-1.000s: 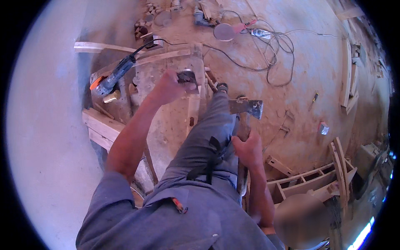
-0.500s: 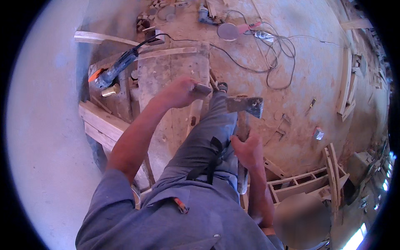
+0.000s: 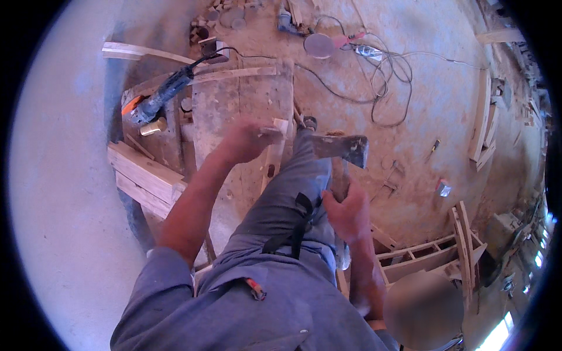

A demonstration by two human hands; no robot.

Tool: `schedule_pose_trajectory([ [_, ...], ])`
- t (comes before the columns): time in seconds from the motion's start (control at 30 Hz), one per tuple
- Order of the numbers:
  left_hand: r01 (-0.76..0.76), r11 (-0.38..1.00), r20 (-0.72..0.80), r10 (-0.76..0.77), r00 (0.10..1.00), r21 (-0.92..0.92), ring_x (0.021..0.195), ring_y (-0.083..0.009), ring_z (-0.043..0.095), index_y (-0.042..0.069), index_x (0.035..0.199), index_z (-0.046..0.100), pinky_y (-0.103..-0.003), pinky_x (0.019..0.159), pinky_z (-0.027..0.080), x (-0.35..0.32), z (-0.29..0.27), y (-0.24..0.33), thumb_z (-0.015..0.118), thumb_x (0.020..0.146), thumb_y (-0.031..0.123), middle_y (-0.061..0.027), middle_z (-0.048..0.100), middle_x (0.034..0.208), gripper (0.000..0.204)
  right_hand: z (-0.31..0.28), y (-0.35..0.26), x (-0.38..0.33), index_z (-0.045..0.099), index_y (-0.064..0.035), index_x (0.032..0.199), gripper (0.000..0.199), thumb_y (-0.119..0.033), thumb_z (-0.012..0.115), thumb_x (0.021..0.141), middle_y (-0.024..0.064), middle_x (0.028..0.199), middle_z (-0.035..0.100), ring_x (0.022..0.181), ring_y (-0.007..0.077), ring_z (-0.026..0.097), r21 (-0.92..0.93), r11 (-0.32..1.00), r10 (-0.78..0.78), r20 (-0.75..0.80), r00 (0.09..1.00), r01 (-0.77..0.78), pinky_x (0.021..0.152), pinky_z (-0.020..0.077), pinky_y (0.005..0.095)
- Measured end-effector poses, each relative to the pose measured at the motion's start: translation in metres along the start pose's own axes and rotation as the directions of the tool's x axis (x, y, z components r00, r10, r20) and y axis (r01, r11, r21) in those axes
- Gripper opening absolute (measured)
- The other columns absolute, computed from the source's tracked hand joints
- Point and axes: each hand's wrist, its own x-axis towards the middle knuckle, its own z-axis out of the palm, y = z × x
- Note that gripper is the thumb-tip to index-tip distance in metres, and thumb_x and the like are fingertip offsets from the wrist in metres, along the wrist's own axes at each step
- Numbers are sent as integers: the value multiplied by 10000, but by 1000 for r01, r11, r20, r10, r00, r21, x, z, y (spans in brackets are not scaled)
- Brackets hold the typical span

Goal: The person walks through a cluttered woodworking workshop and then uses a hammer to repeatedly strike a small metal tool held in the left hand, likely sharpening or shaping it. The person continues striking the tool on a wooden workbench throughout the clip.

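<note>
My right hand [image 3: 349, 212] is closed round the wooden handle of a hatchet [image 3: 351, 149], whose dark metal head points up above my thigh. The edge of the head faces right. To the left, my left hand [image 3: 247, 141] pinches a small flat grey block [image 3: 272, 134], smeared by motion. That block is apart from the hatchet head, over the edge of a worn wooden workbench [image 3: 246, 96]. A red-handled thing [image 3: 255, 288] pokes out of my shirt pocket.
An angle grinder [image 3: 164, 96] with an orange disc lies on the bench's left, near wooden beams [image 3: 146, 175]. Cables [image 3: 380, 88], a power strip [image 3: 369, 52] and a pink-handled disc tool [image 3: 321, 45] lie on the floor. A slatted wooden frame [image 3: 421, 257] stands at lower right.
My left hand has moved a little left and down with the grey block, away from the hatchet head. The right hand and hatchet have barely shifted.
</note>
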Motion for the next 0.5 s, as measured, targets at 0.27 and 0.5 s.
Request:
schedule_pose_trajectory([
  [0.27, -145, 983, -14, 145, 989, -113, 844, -381, 691, 133, 1001, 784, -442, 724, 544, -6, 2, -10, 732, 788, 42, -173, 730, 906, 238, 5, -42, -11, 640, -40, 1016, 282, -62, 744, 754, 185, 809, 669, 664, 376, 669, -135, 796, -597, -18, 802, 590, 593, 522, 452],
  [0.5, -256, 964, -135, 264, 955, 70, 844, -406, 680, 81, 1010, 742, -448, 739, 546, -20, 4, 3, 684, 730, -25, -192, 713, 902, 306, 13, -64, -20, 588, -28, 1106, 259, -146, 667, 890, 270, 868, 691, 827, 478, 674, -330, 902, -215, 218, 952, 279, 710, 520, 552],
])
